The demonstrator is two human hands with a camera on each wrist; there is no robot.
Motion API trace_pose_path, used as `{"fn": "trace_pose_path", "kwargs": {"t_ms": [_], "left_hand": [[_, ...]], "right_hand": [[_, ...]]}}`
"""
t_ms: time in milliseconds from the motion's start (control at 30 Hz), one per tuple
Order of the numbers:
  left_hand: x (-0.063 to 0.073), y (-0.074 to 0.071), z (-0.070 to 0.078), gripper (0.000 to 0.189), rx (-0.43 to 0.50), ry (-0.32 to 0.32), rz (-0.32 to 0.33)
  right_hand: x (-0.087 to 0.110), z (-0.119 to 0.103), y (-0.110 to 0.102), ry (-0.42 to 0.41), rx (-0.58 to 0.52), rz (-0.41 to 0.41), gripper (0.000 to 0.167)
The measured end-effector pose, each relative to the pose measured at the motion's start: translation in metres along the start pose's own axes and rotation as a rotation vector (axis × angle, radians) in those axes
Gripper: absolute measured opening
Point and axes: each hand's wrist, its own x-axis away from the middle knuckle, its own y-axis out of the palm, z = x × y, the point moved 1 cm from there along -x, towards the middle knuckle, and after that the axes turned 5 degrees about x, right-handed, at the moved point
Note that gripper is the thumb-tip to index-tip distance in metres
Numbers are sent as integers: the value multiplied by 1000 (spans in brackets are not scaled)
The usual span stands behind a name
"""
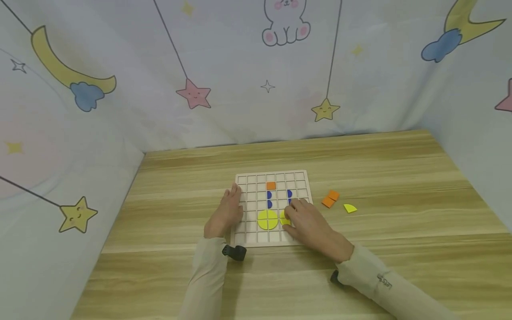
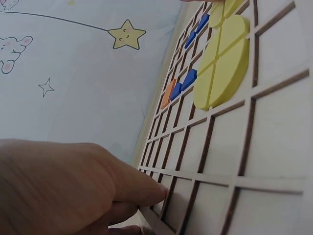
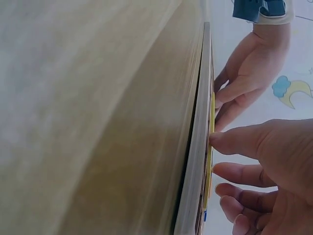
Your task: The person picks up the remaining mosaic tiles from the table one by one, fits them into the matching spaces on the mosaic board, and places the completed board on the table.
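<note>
A pale wooden grid board lies on the table. My left hand rests along its left edge, its thumb on the grid in the left wrist view. My right hand is over the board's right part. In the right wrist view its thumb and fingertips touch or nearly touch the yellow pieces. Four-part yellow circle sits in the lower cells, beside a partly hidden yellow shape. Blue half-round pieces and an orange square sit above. My right hand hides some cells.
Two orange squares lie on the table right of the board, with a yellow quarter-circle piece beside them. A printed cloth stands behind the wood-grain table and along its sides.
</note>
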Motion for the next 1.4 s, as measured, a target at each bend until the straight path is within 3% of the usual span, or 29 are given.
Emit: {"fn": "trace_pose_path", "kwargs": {"t_ms": [367,633,867,1100,1400], "left_hand": [[1,0,0,60,4,6,2],[2,0,0,60,20,10,6],[1,1,-1,60,15,7,5],[1,1,-1,60,29,-10,0],[0,1,0,60,33,-13,8]], "right_hand": [[2,1,-4,2,-11,-10,23],[14,13,-14,39,-41,56,13],[27,38,-26,107,-46,35,12],[46,72,-35,157,-34,81,9],[62,113,-37,283,36,-31,20]]}}
